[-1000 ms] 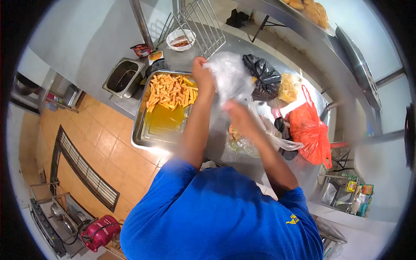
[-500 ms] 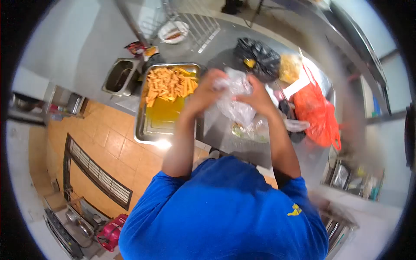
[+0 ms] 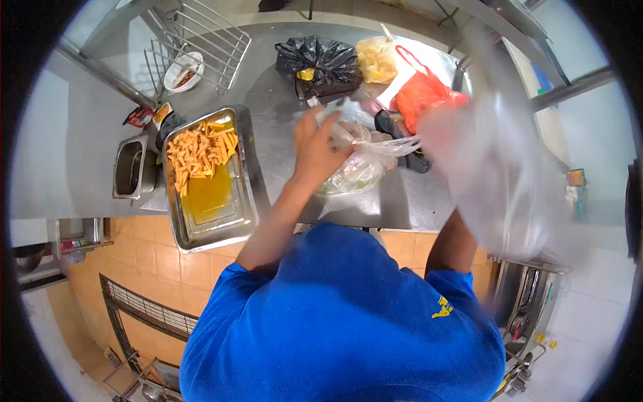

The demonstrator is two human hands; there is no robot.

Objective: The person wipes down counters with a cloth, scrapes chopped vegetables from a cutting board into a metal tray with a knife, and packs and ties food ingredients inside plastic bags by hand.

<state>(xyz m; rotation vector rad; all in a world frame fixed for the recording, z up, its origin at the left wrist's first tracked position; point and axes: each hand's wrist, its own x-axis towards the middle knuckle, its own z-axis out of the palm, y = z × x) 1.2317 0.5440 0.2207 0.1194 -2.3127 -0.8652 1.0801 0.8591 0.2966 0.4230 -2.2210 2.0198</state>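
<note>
My left hand (image 3: 316,144) is curled over a knotted clear plastic bag (image 3: 365,161), thumb on the near side and fingers on the far side. Something green shows through the bag's lower part. At the right, a large clear plastic bag (image 3: 499,181), smeared by motion, hangs in the air above the table edge. My right forearm (image 3: 452,244) reaches up behind it; the bag hides my right hand, which appears to hold it. A bluish-clear plastic bag (image 3: 351,110) lies just beyond my left fingers.
Left of my arm, a metal tray (image 3: 251,194) holds cut orange-yellow strips and yellow liquid. Past it are a small metal container (image 3: 134,191), a wire rack (image 3: 228,57) and a white bowl (image 3: 192,82). Farther back sit a black bag (image 3: 321,57), a yellowish bag (image 3: 376,60) and a red bag (image 3: 425,97).
Both hands were together on crumpled clear plastic. My right arm has swung right with a clear bag lifted off, while my left hand stays at the knotted bag. The view has turned.
</note>
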